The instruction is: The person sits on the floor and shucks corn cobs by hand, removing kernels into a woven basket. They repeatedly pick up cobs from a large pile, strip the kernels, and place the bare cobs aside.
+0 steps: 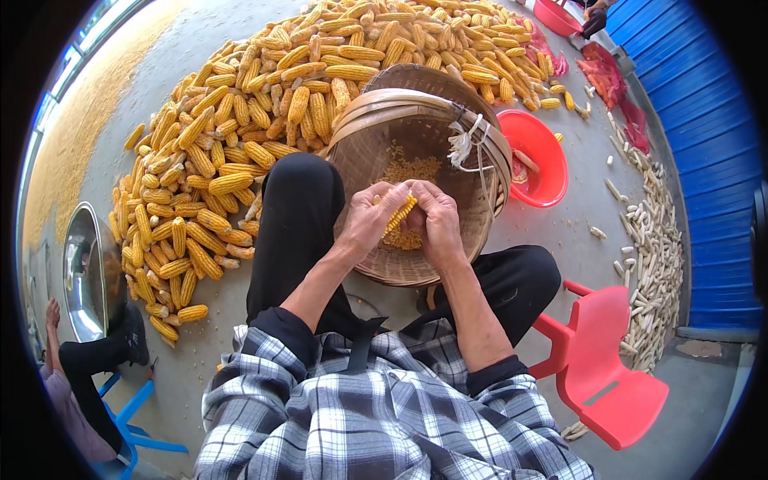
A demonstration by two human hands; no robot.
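Observation:
I sit with a round woven basket (448,96) propped between my knees. Both hands grip one yellow corn cob (399,214) over the basket's middle. My left hand (370,220) wraps the cob's left end, thumb pressed on its kernels. My right hand (434,220) closes on the right end. Loose yellow kernels (410,169) lie in the basket's bottom under and beyond the cob. My knees in black trousers flank the basket.
A big heap of corn cobs (240,136) covers the floor ahead and left. A red basin (538,156) sits right of the basket, stripped pale cobs (652,256) beyond it. A red plastic chair (608,384) is at my right. Another person (76,376) and a metal bowl (84,272) are left.

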